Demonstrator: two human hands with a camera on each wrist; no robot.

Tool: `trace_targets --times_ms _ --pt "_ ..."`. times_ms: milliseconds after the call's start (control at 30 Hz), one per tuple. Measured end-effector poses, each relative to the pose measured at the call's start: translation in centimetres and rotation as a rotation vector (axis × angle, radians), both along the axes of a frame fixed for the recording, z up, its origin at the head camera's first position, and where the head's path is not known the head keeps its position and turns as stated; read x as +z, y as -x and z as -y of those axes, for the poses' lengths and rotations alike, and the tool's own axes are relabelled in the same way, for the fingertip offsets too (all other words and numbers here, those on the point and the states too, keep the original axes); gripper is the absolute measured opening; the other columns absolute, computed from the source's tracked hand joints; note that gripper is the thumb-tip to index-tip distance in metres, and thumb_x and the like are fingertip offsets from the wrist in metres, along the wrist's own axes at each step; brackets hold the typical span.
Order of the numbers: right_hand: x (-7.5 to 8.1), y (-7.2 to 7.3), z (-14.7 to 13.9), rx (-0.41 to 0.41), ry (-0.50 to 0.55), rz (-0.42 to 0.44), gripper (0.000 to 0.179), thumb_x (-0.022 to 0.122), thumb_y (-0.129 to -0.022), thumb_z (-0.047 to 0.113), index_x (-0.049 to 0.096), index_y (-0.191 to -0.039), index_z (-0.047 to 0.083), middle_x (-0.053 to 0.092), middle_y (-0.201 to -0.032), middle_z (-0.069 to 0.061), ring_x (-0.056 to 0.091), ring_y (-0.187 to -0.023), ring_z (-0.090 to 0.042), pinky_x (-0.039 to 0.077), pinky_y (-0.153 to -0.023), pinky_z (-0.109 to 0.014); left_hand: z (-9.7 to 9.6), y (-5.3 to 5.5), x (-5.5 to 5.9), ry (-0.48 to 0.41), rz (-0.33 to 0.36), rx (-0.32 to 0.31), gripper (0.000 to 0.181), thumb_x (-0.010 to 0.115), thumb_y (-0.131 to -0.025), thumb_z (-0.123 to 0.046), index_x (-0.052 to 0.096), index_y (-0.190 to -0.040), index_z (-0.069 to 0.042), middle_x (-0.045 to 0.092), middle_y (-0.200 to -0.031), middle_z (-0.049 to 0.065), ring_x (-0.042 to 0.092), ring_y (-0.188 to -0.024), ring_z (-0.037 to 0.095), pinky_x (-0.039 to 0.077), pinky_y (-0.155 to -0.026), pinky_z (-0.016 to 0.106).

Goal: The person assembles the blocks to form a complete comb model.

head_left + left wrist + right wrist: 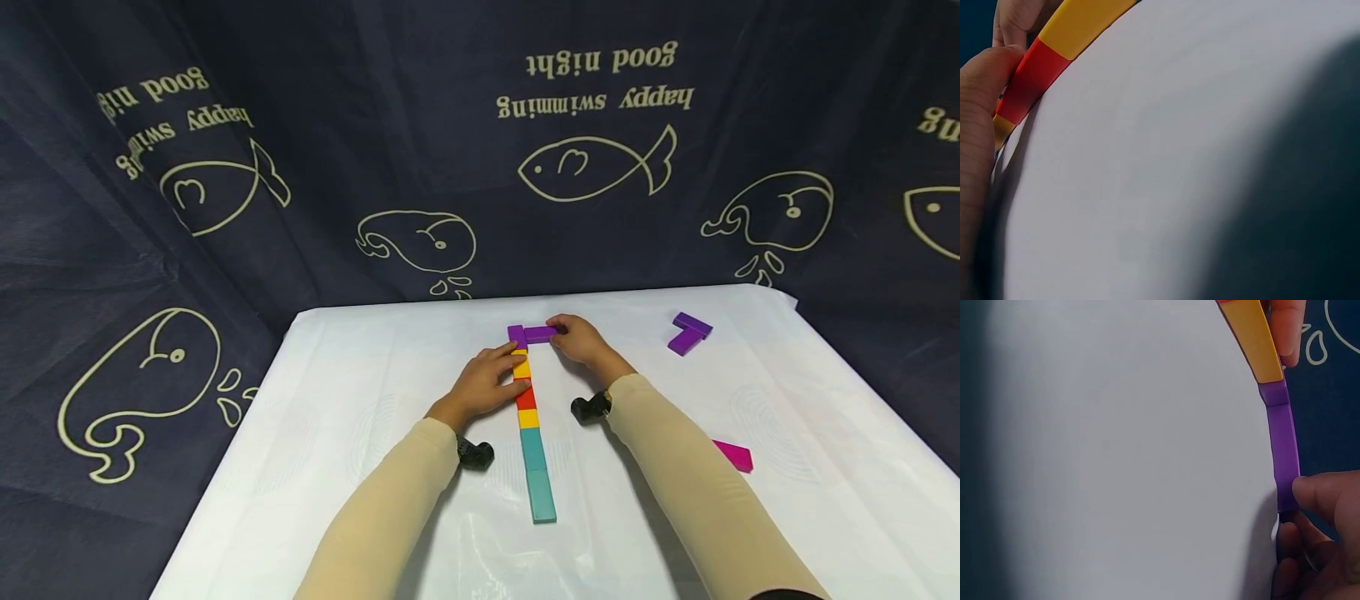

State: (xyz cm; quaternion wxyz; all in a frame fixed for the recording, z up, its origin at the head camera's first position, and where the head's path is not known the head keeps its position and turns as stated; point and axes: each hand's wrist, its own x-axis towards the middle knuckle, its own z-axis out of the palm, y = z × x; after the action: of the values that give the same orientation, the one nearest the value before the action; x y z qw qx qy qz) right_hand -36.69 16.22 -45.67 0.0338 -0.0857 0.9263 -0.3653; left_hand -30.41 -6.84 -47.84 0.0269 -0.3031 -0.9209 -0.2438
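A line of flat coloured blocks runs down the white table: a purple block [517, 335] at the far end, then yellow, red [527, 401], yellow [528, 418] and teal [533, 450]. A second purple block [537, 335] lies crosswise, its left end against the first. My right hand [581, 339] pinches this crosswise block's right end between thumb and fingers, as the right wrist view also shows. My left hand [483, 383] rests on the line, fingertips near the purple and yellow blocks, thumb touching the red block [1035, 81]. Its fingers partly hide the upper yellow block [1252, 340].
Two more purple blocks [686, 340] lie touching at the far right of the table. A magenta piece [737, 456] sits partly behind the right forearm. Behind the table [360, 358] hangs a dark curtain [322, 100] printed with fish and whales.
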Motion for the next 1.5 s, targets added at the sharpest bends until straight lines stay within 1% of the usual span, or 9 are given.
trace_targets --times_ms 200,400,500,733,867,1000,1233,1400,1500 --pt "-0.1 0.0 0.1 0.004 0.0 -0.016 0.036 0.056 -0.095 0.006 0.06 -0.13 0.001 0.059 -0.131 -0.02 0.051 -0.123 -0.034 0.034 -0.111 -0.048 0.0 0.1 -0.2 -0.002 0.001 0.008 0.058 0.063 -0.093 -0.046 0.055 -0.143 -0.019 0.038 -0.157 0.003 0.039 -0.139 0.024 0.031 -0.114 0.044" --pt "0.0 -0.2 0.1 0.002 -0.002 -0.02 0.036 0.056 -0.095 0.006 0.06 -0.131 0.001 0.058 -0.133 -0.021 0.05 -0.124 -0.035 0.033 -0.112 -0.048 0.0 0.2 0.0 0.022 0.049 0.004 0.063 0.06 -0.093 -0.049 0.047 -0.149 -0.021 0.03 -0.161 0.004 0.033 -0.143 0.025 0.028 -0.116 0.046" --pt "0.1 -0.2 0.2 -0.004 0.007 -0.015 0.037 0.056 -0.096 0.006 0.06 -0.132 0.001 0.057 -0.134 -0.021 0.049 -0.126 -0.035 0.032 -0.113 -0.048 0.0 0.3 0.5 0.041 0.079 -0.009 0.065 0.059 -0.094 -0.049 0.045 -0.15 -0.021 0.027 -0.162 0.006 0.03 -0.145 0.027 0.025 -0.117 0.047" --pt "0.0 -0.1 0.4 -0.013 0.011 -0.01 0.036 0.056 -0.096 0.007 0.06 -0.132 0.002 0.056 -0.136 -0.02 0.048 -0.129 -0.035 0.031 -0.113 -0.05 0.0 0.6 2.0 0.097 0.159 -0.029 0.066 0.059 -0.094 -0.047 0.043 -0.152 -0.019 0.021 -0.164 0.002 0.026 -0.147 0.026 0.025 -0.118 0.043" --pt "0.1 -0.4 0.4 -0.015 0.014 -0.001 0.037 0.056 -0.096 0.007 0.06 -0.132 0.002 0.056 -0.136 -0.02 0.047 -0.13 -0.035 0.03 -0.114 -0.05 -0.1 1.0 2.0 0.108 0.143 -0.072 0.065 0.06 -0.094 -0.045 0.045 -0.151 -0.015 0.024 -0.163 0.004 0.028 -0.146 0.026 0.024 -0.118 0.041" --pt "0.2 -0.4 0.2 -0.016 0.009 -0.012 0.036 0.056 -0.095 0.007 0.061 -0.131 0.002 0.057 -0.135 -0.02 0.048 -0.129 -0.035 0.031 -0.113 -0.049 -0.1 1.2 1.8 0.119 0.131 -0.092 0.064 0.059 -0.095 -0.046 0.046 -0.149 -0.015 0.026 -0.162 0.003 0.029 -0.146 0.023 0.023 -0.119 0.037" --pt "0.3 -0.6 0.1 -0.017 0.044 -0.001 0.034 0.057 -0.095 0.006 0.061 -0.129 0.001 0.059 -0.131 -0.02 0.05 -0.124 -0.034 0.033 -0.111 -0.048 0.1 1.3 1.4 0.062 0.137 -0.082 0.063 0.063 -0.093 -0.045 0.05 -0.147 -0.015 0.03 -0.161 0.002 0.03 -0.145 0.021 0.024 -0.118 0.036" --pt "0.6 -0.8 0.1 -0.018 0.075 0.022 0.037 0.058 -0.097 0.011 0.059 -0.132 0.0 0.057 -0.134 -0.02 0.049 -0.126 -0.034 0.034 -0.111 -0.047 0.1 1.2 0.9 0.003 0.072 -0.07 0.061 0.067 -0.091 -0.042 0.055 -0.144 -0.015 0.035 -0.158 0.002 0.035 -0.143 0.02 0.029 -0.116 0.037" --pt "1.5 -1.2 -0.2 -0.008 0.097 0.053 0.042 0.057 -0.099 0.017 0.054 -0.136 -0.001 0.054 -0.137 -0.023 0.05 -0.124 -0.036 0.038 -0.108 -0.049 0.1 1.0 0.7 -0.024 0.047 -0.051 0.06 0.068 -0.089 -0.042 0.057 -0.142 -0.016 0.038 -0.157 0.0 0.037 -0.142 0.019 0.032 -0.115 0.038"
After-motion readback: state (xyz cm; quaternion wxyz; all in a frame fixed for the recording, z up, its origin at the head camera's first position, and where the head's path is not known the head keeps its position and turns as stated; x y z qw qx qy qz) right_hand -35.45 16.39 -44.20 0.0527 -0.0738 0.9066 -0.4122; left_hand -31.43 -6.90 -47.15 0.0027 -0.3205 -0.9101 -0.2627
